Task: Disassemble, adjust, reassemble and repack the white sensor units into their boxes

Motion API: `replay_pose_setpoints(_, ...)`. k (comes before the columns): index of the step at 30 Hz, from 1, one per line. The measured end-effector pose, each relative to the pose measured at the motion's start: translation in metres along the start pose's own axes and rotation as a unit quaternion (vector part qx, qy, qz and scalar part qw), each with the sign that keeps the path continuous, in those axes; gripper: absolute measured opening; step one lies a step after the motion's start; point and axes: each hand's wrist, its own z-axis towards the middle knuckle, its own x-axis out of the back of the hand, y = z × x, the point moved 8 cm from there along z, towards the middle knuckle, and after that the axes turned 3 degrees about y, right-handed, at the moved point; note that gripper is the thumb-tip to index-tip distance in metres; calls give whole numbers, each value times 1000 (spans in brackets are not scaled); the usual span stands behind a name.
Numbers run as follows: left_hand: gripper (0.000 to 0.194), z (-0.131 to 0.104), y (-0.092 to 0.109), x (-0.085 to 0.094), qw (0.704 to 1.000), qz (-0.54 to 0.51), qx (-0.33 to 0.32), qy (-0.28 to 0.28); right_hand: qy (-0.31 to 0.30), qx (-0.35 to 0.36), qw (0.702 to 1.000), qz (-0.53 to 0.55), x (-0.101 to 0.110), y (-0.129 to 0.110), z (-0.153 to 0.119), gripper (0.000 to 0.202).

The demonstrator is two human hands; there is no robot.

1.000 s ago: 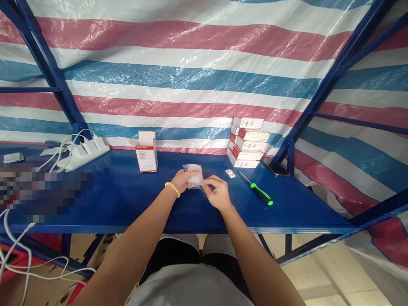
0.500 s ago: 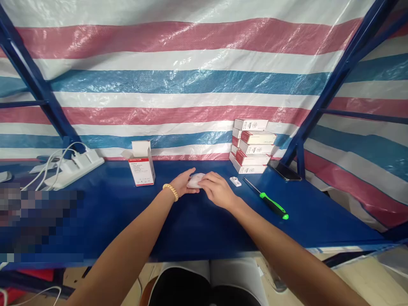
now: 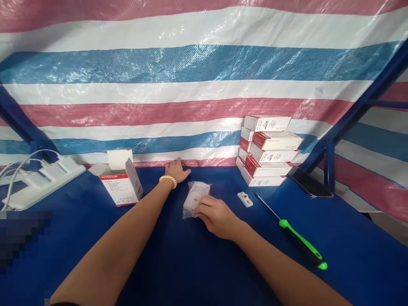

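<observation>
A white device in a clear plastic bag [image 3: 196, 196] lies at the middle of the blue table. My right hand [image 3: 216, 216] pinches the bag's lower right edge. Farther back, beyond the bag and to its left, my left hand [image 3: 177, 171] rests near the table's rear edge with its fingers spread, holding nothing that shows. An open white and red box [image 3: 121, 189] stands left of my left forearm, its flaps up. Right of the bag lies a small white bracket [image 3: 245, 199].
Several white and red boxes [image 3: 269, 155] are stacked at the back right, beside a dark phone [image 3: 310, 182]. A green and black screwdriver [image 3: 301, 240] lies on the table [image 3: 178, 263] at the right. A white power strip [image 3: 44, 185] with plugs sits at the left.
My left hand has let go of the bagged device and moved back and left. My right hand still holds the bag. The view has come closer to the table.
</observation>
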Motion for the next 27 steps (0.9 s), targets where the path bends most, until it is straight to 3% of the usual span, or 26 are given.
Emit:
replay_pose_setpoints(4,71,18,1,4,1000,7,15,-10,-7,-32,999,28,5,5,-1,17)
replay_pose_setpoints(7,69,13,6,2,998,16,19,-60,-6,-44,998,47,6,10,-3,18)
replay_pose_setpoints(9,61,0,12,2,997,13,11,-78,2,-54,997,58,6,13,-5,18)
replay_pose_setpoints(14,44,-47,22,20,995,-83,-37,-29,18,-74,995,71,6,22,-8,18)
replay_pose_setpoints(16,34,-69,28,33,984,-147,-95,-11,27,-82,993,77,7,25,-9,19)
replay_pose_setpoints(20,47,-116,48,47,936,-250,-233,-88,68,-119,988,78,15,32,-9,19)
replay_pose_setpoints(22,58,-135,54,54,920,-280,-257,-99,101,-139,982,75,22,34,-10,20)
replay_pose_setpoints(24,66,-146,58,58,913,-300,-265,-78,130,-152,977,77,27,34,-11,20)
replay_pose_setpoints(27,61,-152,62,54,909,-313,-269,-48,147,-155,973,82,31,29,-11,21)
